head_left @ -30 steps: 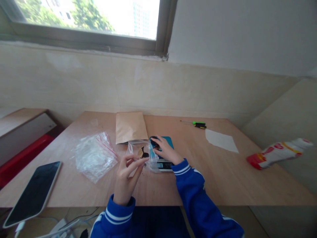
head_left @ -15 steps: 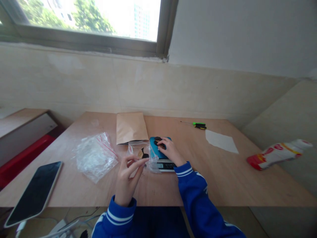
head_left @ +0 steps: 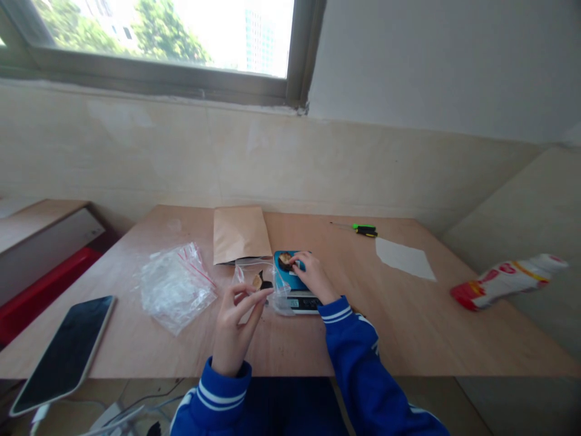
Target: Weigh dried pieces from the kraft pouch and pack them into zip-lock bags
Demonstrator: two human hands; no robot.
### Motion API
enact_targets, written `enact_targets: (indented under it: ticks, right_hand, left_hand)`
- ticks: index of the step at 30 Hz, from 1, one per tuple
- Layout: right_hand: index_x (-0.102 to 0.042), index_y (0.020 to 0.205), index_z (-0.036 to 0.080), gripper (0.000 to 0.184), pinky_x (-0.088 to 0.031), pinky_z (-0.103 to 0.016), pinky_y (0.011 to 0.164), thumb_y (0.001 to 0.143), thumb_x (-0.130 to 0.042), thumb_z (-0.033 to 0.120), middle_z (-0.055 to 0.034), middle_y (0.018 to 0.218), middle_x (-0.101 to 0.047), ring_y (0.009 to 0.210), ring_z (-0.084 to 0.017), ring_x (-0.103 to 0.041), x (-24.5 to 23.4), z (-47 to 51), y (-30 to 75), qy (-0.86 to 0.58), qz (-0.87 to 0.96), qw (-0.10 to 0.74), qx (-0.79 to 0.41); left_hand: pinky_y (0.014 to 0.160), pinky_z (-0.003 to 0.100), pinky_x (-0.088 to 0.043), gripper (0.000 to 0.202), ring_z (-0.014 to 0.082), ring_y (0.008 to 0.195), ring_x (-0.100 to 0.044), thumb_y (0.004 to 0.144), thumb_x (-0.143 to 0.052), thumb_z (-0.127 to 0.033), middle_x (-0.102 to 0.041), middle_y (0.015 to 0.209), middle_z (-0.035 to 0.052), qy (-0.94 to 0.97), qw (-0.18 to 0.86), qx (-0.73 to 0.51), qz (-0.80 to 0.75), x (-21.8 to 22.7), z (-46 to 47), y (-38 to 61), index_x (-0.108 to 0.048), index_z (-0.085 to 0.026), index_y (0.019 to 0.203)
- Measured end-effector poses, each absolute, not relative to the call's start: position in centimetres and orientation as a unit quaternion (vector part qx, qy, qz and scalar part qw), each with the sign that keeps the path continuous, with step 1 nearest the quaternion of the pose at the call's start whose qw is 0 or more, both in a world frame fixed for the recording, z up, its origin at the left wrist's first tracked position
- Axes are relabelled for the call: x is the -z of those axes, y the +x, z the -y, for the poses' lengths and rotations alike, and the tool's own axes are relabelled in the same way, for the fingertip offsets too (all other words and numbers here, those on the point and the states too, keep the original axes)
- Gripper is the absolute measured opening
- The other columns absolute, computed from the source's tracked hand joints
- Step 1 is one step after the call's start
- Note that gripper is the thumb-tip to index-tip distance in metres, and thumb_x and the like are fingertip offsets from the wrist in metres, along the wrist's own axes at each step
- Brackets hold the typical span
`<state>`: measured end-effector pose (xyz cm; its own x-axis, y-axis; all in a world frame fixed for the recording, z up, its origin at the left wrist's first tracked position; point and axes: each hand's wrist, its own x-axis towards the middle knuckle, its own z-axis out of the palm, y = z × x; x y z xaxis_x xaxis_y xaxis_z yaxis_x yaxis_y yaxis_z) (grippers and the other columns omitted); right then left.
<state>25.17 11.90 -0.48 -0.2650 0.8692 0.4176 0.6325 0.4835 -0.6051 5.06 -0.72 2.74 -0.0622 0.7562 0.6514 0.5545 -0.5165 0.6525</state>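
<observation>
My left hand (head_left: pixel 236 324) is closed in a pinch on the clear zip bag (head_left: pixel 245 269), in front of the scale. Beside its fingertips shows a curled piece (head_left: pixel 262 282), dark with a tan inner side; I cannot tell whether it lies in the bag. Over the blue plate of a small digital scale (head_left: pixel 297 282), my right hand (head_left: pixel 314 277) pinches another dark, tan-centred dried piece (head_left: pixel 284 261). The bag's edge overlaps the scale's left side, next to the display, whose digits are too small to read.
Left of the hands lie several clear zip bags (head_left: pixel 175 287) and a phone (head_left: pixel 66 351) over the table edge. A brown paper pouch (head_left: pixel 240 233) lies behind. Rightward are screwdrivers (head_left: pixel 365 230), white paper (head_left: pixel 405 258) and a red-and-white bottle (head_left: pixel 503 280).
My right hand has shifted slightly back on the scale plate, and the piece at its fingers now shows its tan side. My left hand stays in place.
</observation>
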Motion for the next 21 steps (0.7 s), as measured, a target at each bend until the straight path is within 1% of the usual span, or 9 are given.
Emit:
enact_targets:
  ticks: [3, 6, 9, 11, 15, 19, 21]
  right_hand:
    - [-0.065, 0.093, 0.019, 0.018, -0.049, -0.038, 0.088, 0.084, -0.051, 0.011, -0.0079, 0.098, -0.063, 0.097, -0.021, -0.061, 1.0, -11.6, 25.1, -0.486, 0.775, 0.368, -0.166]
    - [-0.061, 0.105, 0.018, 0.021, -0.049, -0.04, 0.092, 0.086, -0.052, 0.016, -0.0106, 0.107, -0.061, 0.104, -0.023, -0.058, 1.3, -11.3, 25.0, -0.496, 0.769, 0.369, -0.162]
    - [-0.056, 0.121, 0.017, 0.036, -0.043, -0.044, 0.1, 0.084, -0.057, 0.017, -0.0134, 0.121, -0.059, 0.116, -0.026, -0.053, 1.3, -11.5, 24.6, -0.493, 0.781, 0.351, -0.155]
    - [-0.054, 0.126, 0.016, 0.043, -0.041, -0.045, 0.102, 0.083, -0.06, 0.016, -0.0139, 0.127, -0.058, 0.118, -0.026, -0.052, 1.4, -11.6, 24.3, -0.487, 0.796, 0.326, -0.153]
    - [-0.062, 0.12, 0.015, 0.036, -0.045, -0.044, 0.097, 0.084, -0.056, 0.013, -0.013, 0.118, -0.064, 0.108, -0.026, -0.057, 1.5, -11.7, 23.9, -0.497, 0.803, 0.301, -0.134]
    - [-0.066, 0.115, 0.018, 0.03, -0.043, -0.048, 0.095, 0.087, -0.055, 0.018, -0.0122, 0.111, -0.069, 0.104, -0.028, -0.058, 0.4, -11.3, 23.9, -0.527, 0.784, 0.307, -0.116]
    - [-0.067, 0.114, 0.019, 0.029, -0.043, -0.049, 0.094, 0.088, -0.055, 0.021, -0.0111, 0.11, -0.07, 0.102, -0.029, -0.059, -0.9, -10.7, 23.7, -0.542, 0.764, 0.334, -0.104]
  left_hand:
    - [0.083, 0.03, -0.055, 0.027, 0.0137, 0.09, -0.06, 0.088, -0.057, -0.016, -0.052, 0.096, 0.0025, 0.68, 0.098, -0.541, -0.485, -2.6, 0.7, 5.1, -0.071, -0.03, 0.107]
    - [0.083, 0.031, -0.054, 0.026, 0.0142, 0.091, -0.06, 0.088, -0.057, -0.017, -0.052, 0.097, 0.0028, 0.678, 0.1, -0.539, -0.49, -2.5, 0.8, 5.0, -0.071, -0.029, 0.107]
    - [0.082, 0.03, -0.054, 0.026, 0.0143, 0.091, -0.06, 0.088, -0.057, -0.017, -0.052, 0.097, 0.0028, 0.677, 0.101, -0.541, -0.488, -2.5, 0.8, 5.0, -0.071, -0.029, 0.106]
    - [0.082, 0.03, -0.054, 0.026, 0.014, 0.09, -0.06, 0.088, -0.057, -0.017, -0.052, 0.096, 0.0027, 0.679, 0.102, -0.541, -0.486, -2.5, 0.8, 5.0, -0.071, -0.029, 0.105]
    - [0.082, 0.029, -0.054, 0.026, 0.0135, 0.09, -0.06, 0.088, -0.056, -0.017, -0.052, 0.096, 0.0027, 0.68, 0.109, -0.54, -0.483, -2.6, 0.8, 5.1, -0.071, -0.029, 0.106]
    - [0.084, 0.031, -0.054, 0.025, 0.0145, 0.091, -0.06, 0.089, -0.056, -0.019, -0.052, 0.096, 0.0031, 0.677, 0.109, -0.536, -0.492, -2.5, 0.8, 5.0, -0.071, -0.029, 0.106]
    - [0.084, 0.032, -0.054, 0.025, 0.0148, 0.092, -0.06, 0.089, -0.056, -0.019, -0.052, 0.097, 0.0032, 0.678, 0.113, -0.534, -0.493, -2.4, 0.7, 5.0, -0.071, -0.03, 0.106]
